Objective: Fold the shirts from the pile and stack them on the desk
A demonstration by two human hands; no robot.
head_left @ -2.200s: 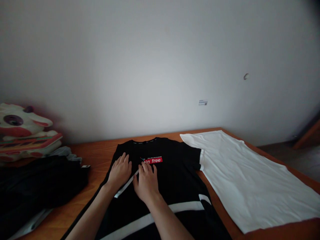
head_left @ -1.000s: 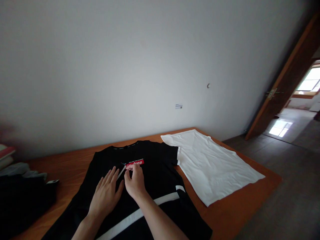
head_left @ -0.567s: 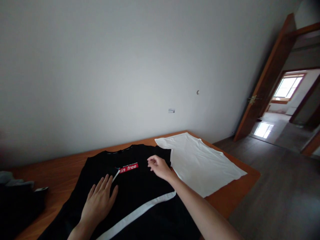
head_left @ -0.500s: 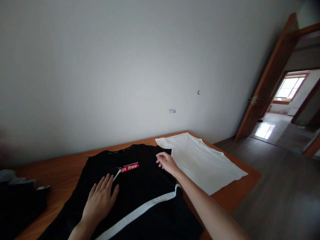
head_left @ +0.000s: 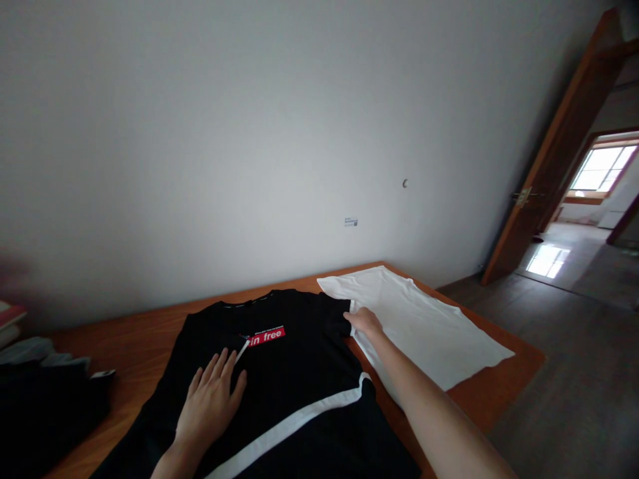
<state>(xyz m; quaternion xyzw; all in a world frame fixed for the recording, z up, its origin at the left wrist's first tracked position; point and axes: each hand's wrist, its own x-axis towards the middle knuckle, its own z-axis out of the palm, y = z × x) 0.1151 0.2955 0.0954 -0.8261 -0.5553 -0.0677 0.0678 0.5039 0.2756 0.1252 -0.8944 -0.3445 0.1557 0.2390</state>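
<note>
A black T-shirt [head_left: 299, 366] with a red printed label and white stripes lies spread out in front of me. My left hand [head_left: 212, 392] rests flat on its chest, fingers stretched out, just below the print. At the shirt's right sleeve, my right hand [head_left: 364, 321] has its fingers closed on the white-edged cuff; the fingertips are partly hidden. Beyond that hand lies a white garment [head_left: 424, 319], spread flat and partly under the black sleeve.
Both garments lie on a wooden table [head_left: 144, 359] against a grey wall [head_left: 249, 146]. Dark and grey folded clothes [head_left: 54, 406] are piled at the left. A wooden door [head_left: 554, 153] stands ajar at the right.
My right hand has moved right, from above the shirt's upper side to the sleeve cuff, and closed on it. My left hand stays on the chest. The view has shifted slightly.
</note>
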